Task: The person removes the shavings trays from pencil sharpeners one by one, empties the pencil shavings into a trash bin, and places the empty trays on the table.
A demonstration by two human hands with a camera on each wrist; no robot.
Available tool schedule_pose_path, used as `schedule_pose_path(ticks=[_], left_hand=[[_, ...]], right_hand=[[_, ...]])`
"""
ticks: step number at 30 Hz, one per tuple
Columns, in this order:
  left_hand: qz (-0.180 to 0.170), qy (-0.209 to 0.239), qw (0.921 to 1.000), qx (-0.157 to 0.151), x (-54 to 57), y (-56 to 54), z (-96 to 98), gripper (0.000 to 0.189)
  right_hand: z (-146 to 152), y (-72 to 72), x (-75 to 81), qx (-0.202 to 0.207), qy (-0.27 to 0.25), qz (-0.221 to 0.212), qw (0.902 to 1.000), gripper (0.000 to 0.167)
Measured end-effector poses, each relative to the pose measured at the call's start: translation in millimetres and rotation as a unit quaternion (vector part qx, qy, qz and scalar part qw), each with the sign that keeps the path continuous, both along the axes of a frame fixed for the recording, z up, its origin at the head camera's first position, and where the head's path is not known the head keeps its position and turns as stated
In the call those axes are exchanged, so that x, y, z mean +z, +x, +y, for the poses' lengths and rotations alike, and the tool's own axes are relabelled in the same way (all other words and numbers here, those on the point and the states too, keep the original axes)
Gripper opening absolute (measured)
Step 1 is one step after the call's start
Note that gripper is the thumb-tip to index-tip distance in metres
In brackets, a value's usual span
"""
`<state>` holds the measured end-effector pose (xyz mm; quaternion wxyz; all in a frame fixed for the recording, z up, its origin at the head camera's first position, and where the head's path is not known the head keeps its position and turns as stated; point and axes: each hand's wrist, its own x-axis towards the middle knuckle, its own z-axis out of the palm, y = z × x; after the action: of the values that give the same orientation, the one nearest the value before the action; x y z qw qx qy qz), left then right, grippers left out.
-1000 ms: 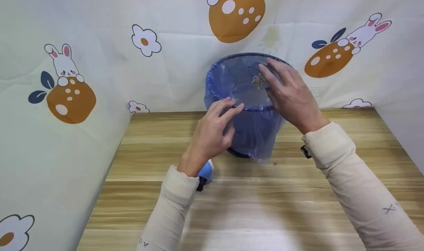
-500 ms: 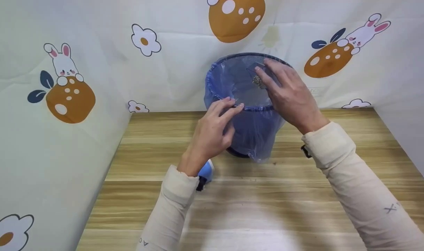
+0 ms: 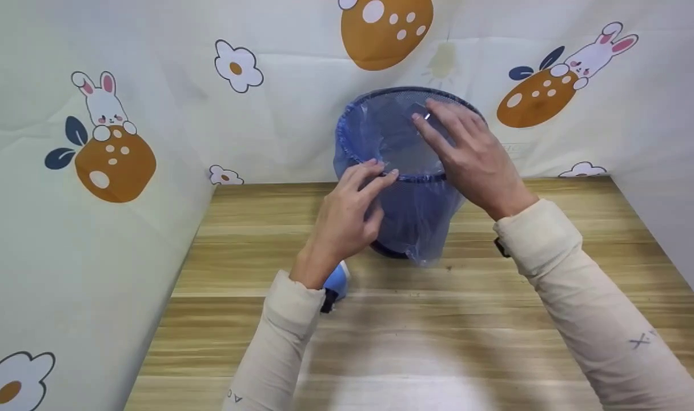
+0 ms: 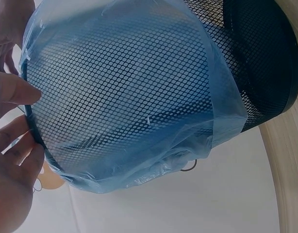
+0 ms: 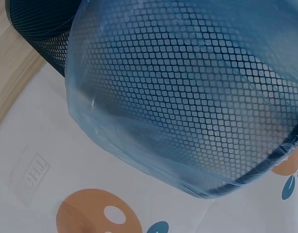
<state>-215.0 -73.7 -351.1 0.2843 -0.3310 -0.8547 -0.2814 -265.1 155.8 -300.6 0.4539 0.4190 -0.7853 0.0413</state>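
A dark mesh waste bin (image 3: 389, 248) stands at the back of the wooden table, lined with a translucent blue plastic bag (image 3: 429, 240) folded over its rim. My left hand (image 3: 349, 214) holds the near left rim, fingertips over the edge. In the left wrist view, fingers (image 4: 25, 150) touch the rim at the left. My right hand (image 3: 481, 157) holds a small clear container (image 3: 420, 111) tilted over the bin's mouth; the hand hides most of it. In the right wrist view only the mesh side (image 5: 178, 87) and the bag show, not the held container.
A blue and white object (image 3: 336, 282) with a black end sits by my left wrist, partly hidden. Pale cloth walls (image 3: 289, 114) with rabbit and flower prints enclose the wooden tabletop (image 3: 244, 245). Small specks (image 3: 449, 268) lie in front of the bin.
My right hand has tilted the container slightly left and down. The clump of greyish-green bits seen in it earlier is out of sight now. My left hand has stayed in place.
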Motion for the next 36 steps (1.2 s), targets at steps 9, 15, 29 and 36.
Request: schedule_pose_path(ticks=[9, 15, 29, 36], left_hand=[[0.006, -0.004, 1.0, 0.004, -0.6, 0.1, -0.3, 0.048], [0.007, -0.006, 0.9999, 0.005, -0.3, -0.2, 0.7, 0.048], [0.002, -0.005, 1.0, 0.003, 2.1, 1.0, 0.8, 0.049], [0.012, 0.0, 0.9999, 0.001, 1.3, 0.8, 0.7, 0.048]], right_hand=[[1.6, 1.0, 7.6, -0.013, 0.097, 0.014, 0.9951, 0.055], [3.4, 1.9, 9.1, -0.017, 0.106, 0.003, 0.9943, 0.059], [8.6, 5.5, 7.2, -0.014, 0.039, -0.003, 0.9991, 0.048], [12.1, 11.4, 5.0, -0.004, -0.006, -0.006, 1.0, 0.05]])
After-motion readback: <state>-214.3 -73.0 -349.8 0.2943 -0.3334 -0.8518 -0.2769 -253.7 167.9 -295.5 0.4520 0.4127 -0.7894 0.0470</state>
